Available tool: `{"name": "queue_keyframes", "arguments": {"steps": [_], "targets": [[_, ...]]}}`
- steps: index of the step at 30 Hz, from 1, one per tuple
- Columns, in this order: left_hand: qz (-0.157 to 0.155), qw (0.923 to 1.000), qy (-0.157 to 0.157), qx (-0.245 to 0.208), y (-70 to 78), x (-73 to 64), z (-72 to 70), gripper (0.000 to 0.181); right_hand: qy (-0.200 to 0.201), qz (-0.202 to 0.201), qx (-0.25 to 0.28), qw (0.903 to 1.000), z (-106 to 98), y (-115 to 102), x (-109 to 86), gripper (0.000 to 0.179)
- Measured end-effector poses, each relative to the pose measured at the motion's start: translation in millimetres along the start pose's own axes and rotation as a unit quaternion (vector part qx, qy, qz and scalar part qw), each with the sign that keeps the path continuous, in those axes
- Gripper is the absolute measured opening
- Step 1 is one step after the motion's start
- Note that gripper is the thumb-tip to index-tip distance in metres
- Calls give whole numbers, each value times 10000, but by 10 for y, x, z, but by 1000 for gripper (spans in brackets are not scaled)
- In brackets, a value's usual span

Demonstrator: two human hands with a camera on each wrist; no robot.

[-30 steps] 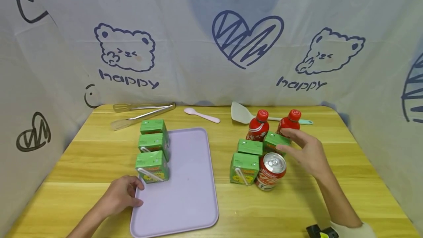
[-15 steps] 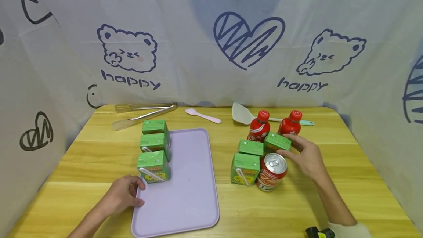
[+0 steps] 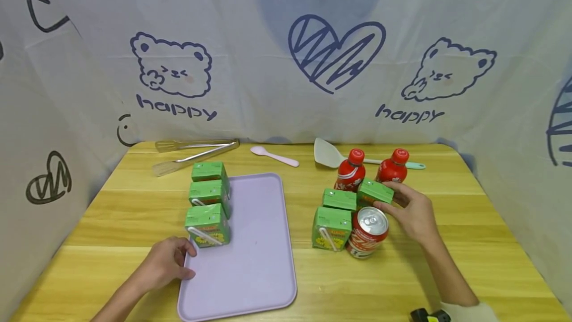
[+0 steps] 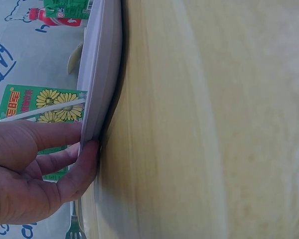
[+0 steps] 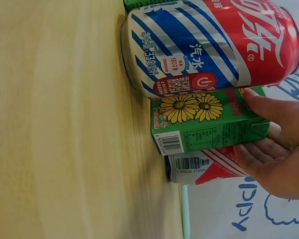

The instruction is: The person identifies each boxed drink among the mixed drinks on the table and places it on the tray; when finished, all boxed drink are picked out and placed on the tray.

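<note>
My left hand pinches the left rim of the lilac tray; the left wrist view shows thumb and fingers at that rim. Beside it, a green juice carton with a white straw stands at the tray's left side, with two more cartons in a row behind it. My right hand grips another green juice carton by its upper part, thumb on the near face and fingers on the far face. A red cola can stands right in front of that carton, and a red bottle stands behind it.
Two green cartons, the nearer one with a straw, stand left of the can. Another red bottle is behind them. Along the back edge lie metal tongs, a pink spoon and a spatula.
My right hand has moved down and slightly left onto the rear carton, its fingers closing around it. My left hand stays at the tray's rim.
</note>
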State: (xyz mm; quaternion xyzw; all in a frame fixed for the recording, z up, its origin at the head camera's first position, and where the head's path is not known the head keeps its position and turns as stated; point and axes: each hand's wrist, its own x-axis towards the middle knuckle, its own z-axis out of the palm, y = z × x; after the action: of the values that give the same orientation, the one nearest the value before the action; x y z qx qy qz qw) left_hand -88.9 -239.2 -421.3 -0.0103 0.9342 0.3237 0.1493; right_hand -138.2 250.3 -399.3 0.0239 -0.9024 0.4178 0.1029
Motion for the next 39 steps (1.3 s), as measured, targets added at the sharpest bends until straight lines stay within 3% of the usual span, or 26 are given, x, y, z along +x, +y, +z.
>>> {"name": "queue_keyframes", "arguments": {"steps": [12,28,39], "targets": [[131,9999,-18,-70,-8,-1,-8,36,134,-32,49,9999,-46,-20,0,47],[32,10000,-27,-33,-6,13,6,36,243,-24,-167,9996,-200,-127,7,47],[64,10000,11,-5,-26,10,5,36,436,-464,-201,9978,-386,-351,-4,47]]}}
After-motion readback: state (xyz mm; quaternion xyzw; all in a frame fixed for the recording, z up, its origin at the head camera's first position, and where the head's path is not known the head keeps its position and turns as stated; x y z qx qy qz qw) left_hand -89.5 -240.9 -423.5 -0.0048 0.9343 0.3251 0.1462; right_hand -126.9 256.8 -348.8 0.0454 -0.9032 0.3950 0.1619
